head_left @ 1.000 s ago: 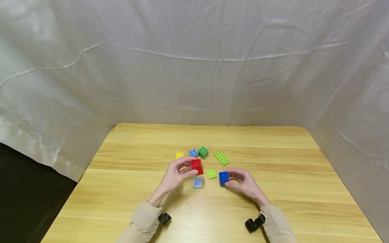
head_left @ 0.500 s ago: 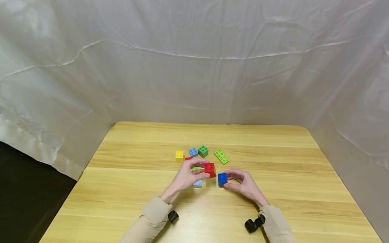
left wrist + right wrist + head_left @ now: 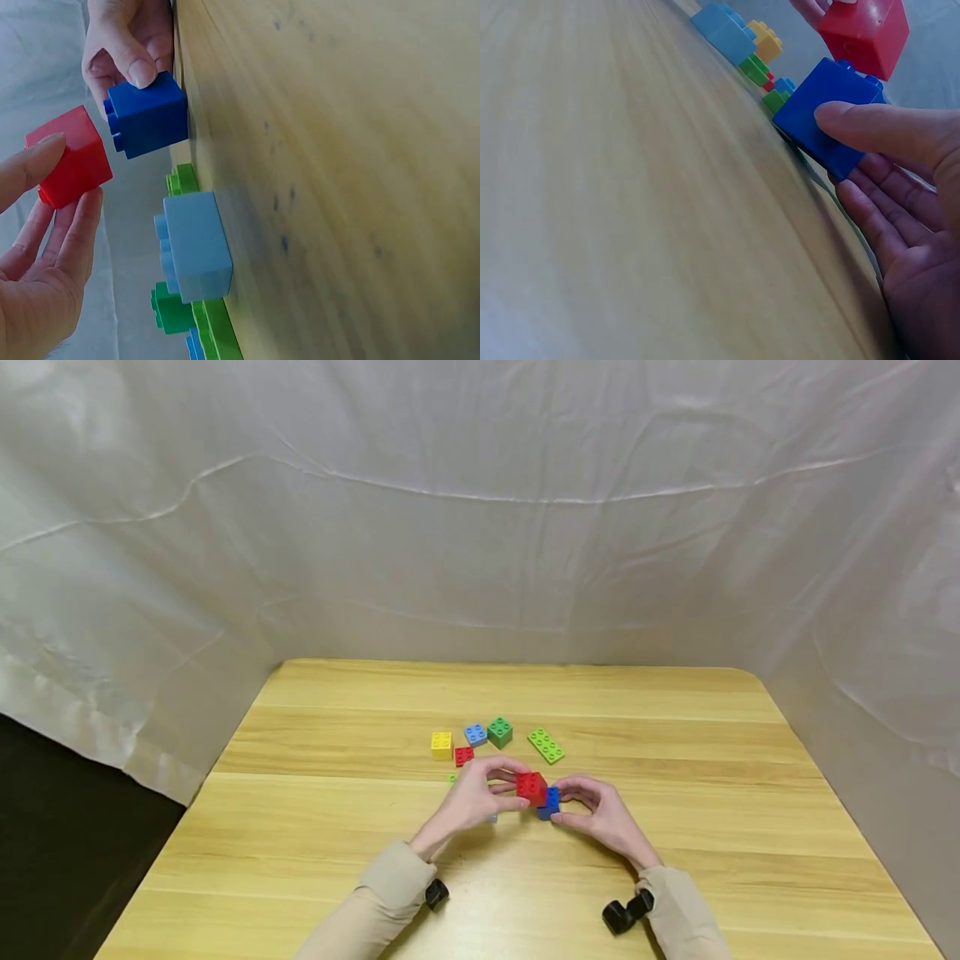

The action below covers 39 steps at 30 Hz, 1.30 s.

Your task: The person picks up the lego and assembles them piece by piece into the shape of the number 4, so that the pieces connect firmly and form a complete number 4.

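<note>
In the head view my left hand [image 3: 474,798] pinches a red toy brick [image 3: 530,788] between thumb and fingers. My right hand [image 3: 602,815] grips a dark blue brick [image 3: 548,811], its studs facing up. The red brick is held above the blue one and overlaps part of it in the head view. A gap separates the two in the left wrist view, where the red brick [image 3: 75,157] is tilted beside the blue brick's studs [image 3: 148,116]. A light blue brick [image 3: 199,247] stands on the table near my left hand, mostly hidden from the head camera.
Behind the hands lie a yellow brick [image 3: 442,746], a flat red brick [image 3: 464,757], a blue brick [image 3: 476,734], a green brick [image 3: 500,732] and a long lime brick [image 3: 546,746]. The wooden table [image 3: 300,827] ends at a pale curtain [image 3: 510,568].
My left hand has carried the red brick rightward, to just above the blue brick. The flat red brick has come into view behind it. The right hand has barely moved.
</note>
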Tool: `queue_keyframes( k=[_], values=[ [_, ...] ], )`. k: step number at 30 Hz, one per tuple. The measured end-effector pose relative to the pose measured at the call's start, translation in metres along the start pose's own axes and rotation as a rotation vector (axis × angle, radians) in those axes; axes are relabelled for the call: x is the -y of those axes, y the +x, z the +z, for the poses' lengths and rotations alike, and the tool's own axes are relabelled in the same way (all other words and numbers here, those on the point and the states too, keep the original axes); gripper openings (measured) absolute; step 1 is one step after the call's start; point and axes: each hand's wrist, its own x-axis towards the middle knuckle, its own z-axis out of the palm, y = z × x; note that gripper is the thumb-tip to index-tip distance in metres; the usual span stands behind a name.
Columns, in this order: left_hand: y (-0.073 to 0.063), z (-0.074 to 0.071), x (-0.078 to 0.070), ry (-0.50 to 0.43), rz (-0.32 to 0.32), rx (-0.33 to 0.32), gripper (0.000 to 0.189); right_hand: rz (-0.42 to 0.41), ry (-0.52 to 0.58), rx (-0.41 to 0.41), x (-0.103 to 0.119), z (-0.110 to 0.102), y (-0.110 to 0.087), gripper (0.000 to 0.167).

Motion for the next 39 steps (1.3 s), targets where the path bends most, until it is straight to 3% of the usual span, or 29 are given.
queue_keyframes(
  k=[4,12,25,39],
  values=[
    [0.001,0.004,0.0,-0.032,-0.013,0.014,0.038,-0.009,-0.002,-0.004,-0.001,0.0,0.0,0.039],
    [0.004,0.009,0.0,0.0,0.009,0.046,0.039,0.0,-0.006,-0.015,-0.002,0.001,-0.001,0.039],
    [0.007,0.016,-0.002,0.021,0.017,0.041,0.04,0.009,-0.006,-0.021,-0.001,0.002,-0.002,0.038],
    [0.007,0.019,-0.001,0.135,0.088,0.058,0.038,0.036,-0.015,-0.027,0.0,0.003,-0.001,0.038]
  ],
)
